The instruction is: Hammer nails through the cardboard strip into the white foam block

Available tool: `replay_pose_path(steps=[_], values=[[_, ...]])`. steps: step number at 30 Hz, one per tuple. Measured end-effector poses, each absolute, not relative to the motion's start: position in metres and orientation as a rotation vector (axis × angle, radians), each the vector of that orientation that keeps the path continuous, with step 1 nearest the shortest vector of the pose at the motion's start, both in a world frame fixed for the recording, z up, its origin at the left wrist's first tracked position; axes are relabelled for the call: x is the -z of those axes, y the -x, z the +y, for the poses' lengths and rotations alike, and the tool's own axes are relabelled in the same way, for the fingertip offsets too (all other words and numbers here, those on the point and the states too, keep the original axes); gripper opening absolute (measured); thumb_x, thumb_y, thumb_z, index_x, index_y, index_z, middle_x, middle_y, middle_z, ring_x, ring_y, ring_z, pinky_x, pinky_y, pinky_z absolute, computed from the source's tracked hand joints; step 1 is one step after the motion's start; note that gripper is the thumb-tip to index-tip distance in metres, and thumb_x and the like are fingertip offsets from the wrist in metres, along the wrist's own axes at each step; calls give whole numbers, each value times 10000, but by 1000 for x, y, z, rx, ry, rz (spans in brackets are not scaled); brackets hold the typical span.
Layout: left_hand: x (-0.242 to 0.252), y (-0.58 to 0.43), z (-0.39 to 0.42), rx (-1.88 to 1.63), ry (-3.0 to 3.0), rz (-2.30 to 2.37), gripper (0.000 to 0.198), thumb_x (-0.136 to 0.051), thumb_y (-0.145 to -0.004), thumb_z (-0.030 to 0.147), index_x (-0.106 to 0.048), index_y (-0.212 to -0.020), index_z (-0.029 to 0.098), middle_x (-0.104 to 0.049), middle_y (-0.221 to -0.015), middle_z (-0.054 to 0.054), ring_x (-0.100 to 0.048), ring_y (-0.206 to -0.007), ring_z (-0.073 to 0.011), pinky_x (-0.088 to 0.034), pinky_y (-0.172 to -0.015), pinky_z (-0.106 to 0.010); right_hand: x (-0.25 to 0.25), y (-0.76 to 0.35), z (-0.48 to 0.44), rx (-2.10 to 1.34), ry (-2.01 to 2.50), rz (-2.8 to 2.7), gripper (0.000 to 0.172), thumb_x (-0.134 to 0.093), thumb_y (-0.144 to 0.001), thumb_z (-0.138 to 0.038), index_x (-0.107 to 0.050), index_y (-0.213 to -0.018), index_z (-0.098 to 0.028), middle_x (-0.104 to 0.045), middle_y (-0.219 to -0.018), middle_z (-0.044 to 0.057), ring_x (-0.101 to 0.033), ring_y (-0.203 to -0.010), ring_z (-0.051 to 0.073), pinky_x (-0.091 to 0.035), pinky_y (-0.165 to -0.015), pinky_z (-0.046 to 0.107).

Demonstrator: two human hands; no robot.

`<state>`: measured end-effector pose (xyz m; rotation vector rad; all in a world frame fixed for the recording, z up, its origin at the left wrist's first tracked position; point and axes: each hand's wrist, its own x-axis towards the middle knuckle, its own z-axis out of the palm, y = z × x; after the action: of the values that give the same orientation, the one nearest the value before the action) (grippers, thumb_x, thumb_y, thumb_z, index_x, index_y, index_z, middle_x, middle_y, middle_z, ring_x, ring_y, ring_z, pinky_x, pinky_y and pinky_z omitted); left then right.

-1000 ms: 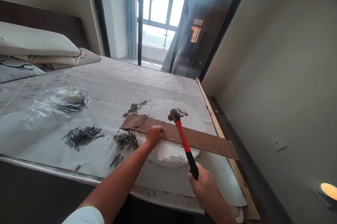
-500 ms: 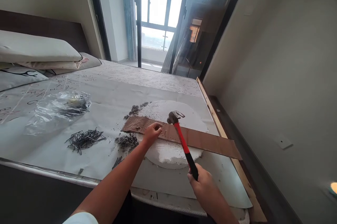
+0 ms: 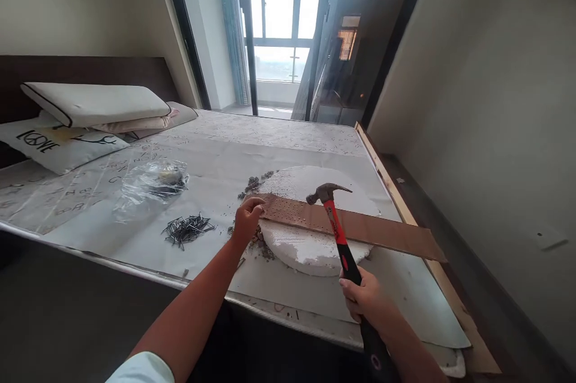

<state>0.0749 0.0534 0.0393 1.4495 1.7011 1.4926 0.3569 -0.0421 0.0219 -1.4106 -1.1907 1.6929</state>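
My right hand is closed around the black and red handle of a claw hammer, whose metal head is raised over a long brown board. Many small holes or nail marks dot the board's left half. My left hand grips the board's left end, fingers curled over its edge. Beneath the board lies a thick white foam disc with a rough, flaked surface. Grey crumbly bits are scattered by the disc's left side, partly hidden by my left hand.
A pile of loose nails lies to the left on a pale sheet over the bed. Behind it is a clear plastic bag with something inside. Pillows rest by the headboard. A wooden strip edges the right side.
My left hand has moved from the middle of the board's holed part to its left end. The hammer has turned, its head now sideways. The view has shifted left.
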Motion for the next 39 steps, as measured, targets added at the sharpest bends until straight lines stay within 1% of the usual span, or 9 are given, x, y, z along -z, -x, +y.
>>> replay_pose_path(steps=[4, 7, 9, 13, 17, 22, 27, 34, 39], values=[[-33, -34, 29, -1141, -1627, 1988, 230, -437, -707, 294, -626, -719, 164, -527, -545, 23, -450, -502, -107, -341, -511, -223, -21, -354, -47, -1822, 1319, -1087, 261, -567, -622, -335, -373, -761, -230, -264, -437, -144, -234, -319, 44, -249, -323, 196], [-11, -12, 18, -496, -1798, 2070, 180, -515, -667, 293, -639, -650, 163, -615, -632, -18, -545, -620, -152, -365, -564, -236, -25, -351, -52, -1857, 1280, -1066, 273, -580, -615, -334, -376, -761, -226, -282, -438, -145, -238, -322, 36, -247, -324, 189], [7, -5, 11, -109, -1816, 2048, 112, -560, -617, 234, -645, -628, 162, -645, -673, -42, -580, -671, -182, -379, -585, -243, -27, -348, -54, -1870, 1265, -1064, 277, -584, -609, -330, -374, -758, -225, -294, -440, -144, -240, -323, 33, -247, -322, 188], [33, -6, 2, 215, -1811, 2138, 122, -573, -587, 139, -658, -672, 163, -669, -770, -94, -610, -762, -243, -408, -620, -274, -30, -345, -56, -1890, 1262, -1061, 275, -583, -597, -314, -377, -755, -223, -293, -442, -145, -252, -322, 32, -247, -323, 190], [39, -11, -1, 255, -1785, 2192, 196, -553, -608, 108, -662, -761, 165, -670, -860, -126, -613, -822, -276, -429, -654, -309, -29, -344, -55, -1902, 1269, -1047, 282, -585, -585, -306, -372, -752, -226, -289, -435, -146, -258, -318, 35, -231, -323, 191], [45, -16, 1, 273, -1768, 2225, 194, -549, -636, 133, -660, -794, 152, -659, -914, -151, -612, -870, -289, -445, -711, -336, -28, -345, -52, -1904, 1292, -1068, 267, -568, -586, -284, -376, -761, -220, -293, -430, -142, -266, -321, 40, -244, -328, 194], [46, -19, 10, 258, -1714, 2291, 191, -553, -640, 162, -641, -808, 137, -650, -908, -162, -613, -855, -288, -440, -677, -323, -33, -348, -50, -1889, 1280, -1091, 259, -559, -584, -280, -378, -760, -220, -302, -436, -140, -278, -331, 46, -279, -336, 204], [23, -14, 28, -204, -1835, 2269, 64, -511, -651, 181, -571, -661, 162, -641, -714, -65, -600, -740, -214, -401, -637, -270, -33, -353, -48, -1856, 1307, -1068, 258, -539, -567, -290, -372, -752, -226, -283, -415, -148, -262, -318, 44, -260, -328, 196], [25, -19, 36, -448, -1571, 2149, 95, -535, -619, 122, -533, -700, 171, -570, -521, 15, -579, -568, -158, -400, -566, -239, -31, -355, -46, -1859, 1325, -1045, 273, -533, -550, -291, -373, -762, -227, -302, -408, -151, -253, -313, 41, -245, -322, 190]])
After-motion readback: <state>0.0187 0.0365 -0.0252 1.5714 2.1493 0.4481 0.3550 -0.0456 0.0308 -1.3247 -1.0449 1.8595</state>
